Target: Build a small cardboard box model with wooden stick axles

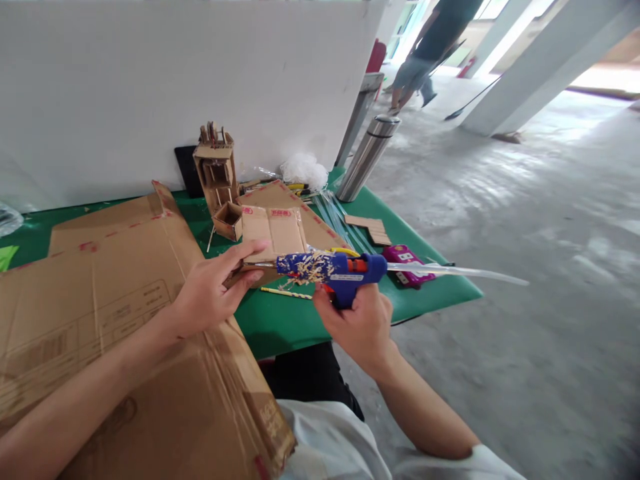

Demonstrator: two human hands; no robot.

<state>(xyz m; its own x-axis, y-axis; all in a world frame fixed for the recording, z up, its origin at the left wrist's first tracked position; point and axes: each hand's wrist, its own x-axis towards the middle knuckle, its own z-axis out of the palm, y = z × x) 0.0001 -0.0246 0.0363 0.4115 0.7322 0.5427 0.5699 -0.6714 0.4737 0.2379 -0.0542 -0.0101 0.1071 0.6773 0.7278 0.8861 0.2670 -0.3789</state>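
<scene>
Glue gun [353, 273], blue (v. speckled)

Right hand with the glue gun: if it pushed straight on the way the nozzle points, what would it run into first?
Led by the glue gun, the right hand would probably first meet the left hand's fingers or the cardboard at them; depth is unclear, so I can't say which.

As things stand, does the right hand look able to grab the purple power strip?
Probably not: the power strip looks near, but the right hand is wrapped around the glue gun, whose glue stick crosses in front of it in this view.
</scene>
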